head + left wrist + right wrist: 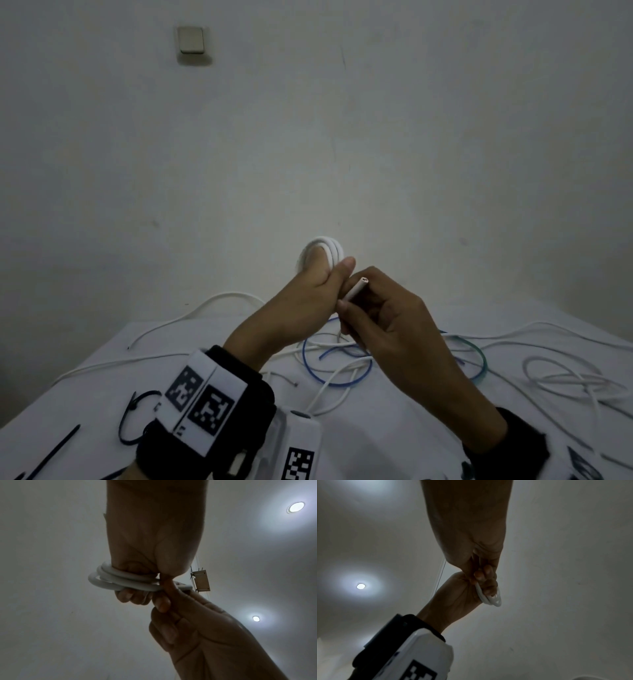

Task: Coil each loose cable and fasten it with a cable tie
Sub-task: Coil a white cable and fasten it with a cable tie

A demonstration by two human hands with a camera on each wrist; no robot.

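Observation:
A thick white cable is wound into a small coil (325, 251) and held up above the table. My left hand (315, 284) grips this coil (120, 580), with its fingers curled through the loops. My right hand (376, 315) pinches the cable's cut free end (356, 289), which sticks up between thumb and fingers right beside the left thumb. In the right wrist view the coil (493, 599) hangs from the left hand's fingers (485, 588). A black cable tie (54, 448) lies flat at the table's near left.
The white table (394, 438) carries several loose cables: thin white ones (565, 380) at right and left (205, 308), a blue loop (339, 373) and a teal one (476, 356) in the middle. A dark looped tie (132, 425) lies by my left wrist. A wall stands behind.

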